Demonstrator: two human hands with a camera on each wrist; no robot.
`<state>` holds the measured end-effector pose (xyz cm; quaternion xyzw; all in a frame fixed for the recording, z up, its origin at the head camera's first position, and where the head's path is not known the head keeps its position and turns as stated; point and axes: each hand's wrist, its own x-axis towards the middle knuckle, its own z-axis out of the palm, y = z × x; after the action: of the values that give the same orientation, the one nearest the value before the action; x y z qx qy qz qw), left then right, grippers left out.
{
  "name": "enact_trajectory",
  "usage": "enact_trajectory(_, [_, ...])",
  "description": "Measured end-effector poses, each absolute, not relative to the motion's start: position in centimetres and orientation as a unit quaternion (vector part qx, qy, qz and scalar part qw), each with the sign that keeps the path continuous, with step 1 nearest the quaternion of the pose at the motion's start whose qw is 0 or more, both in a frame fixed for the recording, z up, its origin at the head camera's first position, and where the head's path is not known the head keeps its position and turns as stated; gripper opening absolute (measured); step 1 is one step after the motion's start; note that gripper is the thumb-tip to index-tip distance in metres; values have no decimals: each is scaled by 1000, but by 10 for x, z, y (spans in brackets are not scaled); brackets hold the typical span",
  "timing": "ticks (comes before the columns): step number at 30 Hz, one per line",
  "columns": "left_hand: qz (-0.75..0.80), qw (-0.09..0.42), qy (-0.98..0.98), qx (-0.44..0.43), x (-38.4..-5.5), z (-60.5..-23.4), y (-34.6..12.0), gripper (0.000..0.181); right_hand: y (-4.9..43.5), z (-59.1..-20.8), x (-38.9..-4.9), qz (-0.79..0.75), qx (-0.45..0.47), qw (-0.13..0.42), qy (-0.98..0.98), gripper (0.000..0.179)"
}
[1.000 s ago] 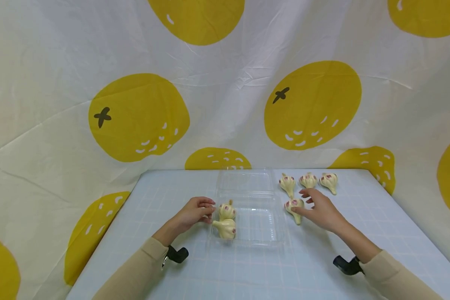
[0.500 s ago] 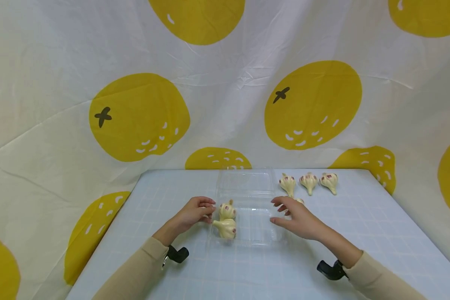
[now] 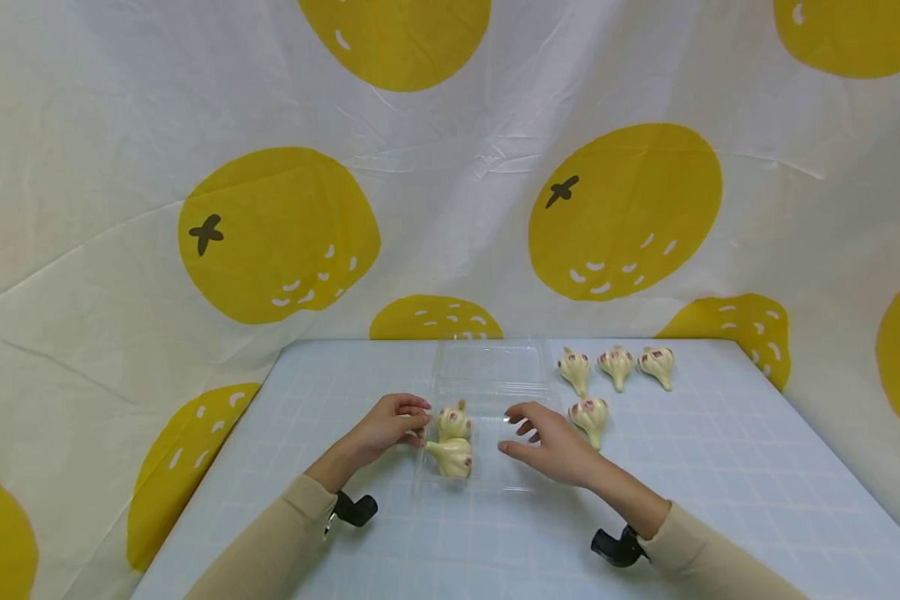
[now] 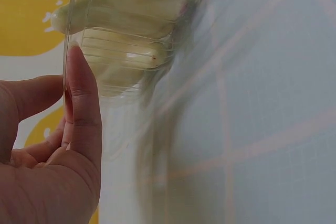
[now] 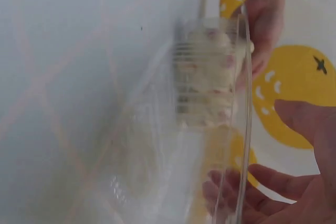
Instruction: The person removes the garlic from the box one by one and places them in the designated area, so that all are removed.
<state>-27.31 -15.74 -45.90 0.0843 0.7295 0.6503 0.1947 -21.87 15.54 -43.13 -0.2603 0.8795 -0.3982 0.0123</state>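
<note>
A clear plastic clamshell container [image 3: 495,487] lies with its lid laid back on the cloth-covered table. Two garlic bulbs [image 3: 450,457] sit at its left end, one behind the other. My left hand [image 3: 390,427] pinches the left rim [image 4: 67,64] between thumb and fingers. Over the right part of the container hovers my right hand [image 3: 555,443], fingers apart and slightly bent, nothing between them. In the right wrist view, the fingers of that hand [image 5: 299,166] are beside the container's rim, some seen through the plastic.
Right of the container, one garlic bulb [image 3: 589,419] lies near my right wrist. Behind it, three more bulbs [image 3: 617,367] form a row by the table's back edge. The raised lid [image 3: 492,364] reaches towards the fruit-print curtain [image 3: 450,208].
My right hand has moved left, away from the nearest loose garlic bulb and over the container, carrying nothing. That bulb stays where it was. The left hand keeps its place on the rim.
</note>
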Motion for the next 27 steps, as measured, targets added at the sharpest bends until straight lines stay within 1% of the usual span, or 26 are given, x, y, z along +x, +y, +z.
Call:
enact_trajectory(4, [649, 195, 730, 84, -274, -460, -158, 37, 138, -439, -222, -425, -245, 27, 871, 55])
enact_trajectory(11, [647, 196, 732, 86, -275, -462, -158, 37, 113, -446, -230, -460, -179, 63, 867, 63])
enact_trajectory(17, [646, 195, 733, 89, -275, -463, -158, 37, 96, -450, -237, -468, -148, 77, 868, 68])
enact_trajectory(27, [647, 190, 732, 97, -278, -464, -160, 38, 78, -449, -244, -459, -129, 112, 872, 63])
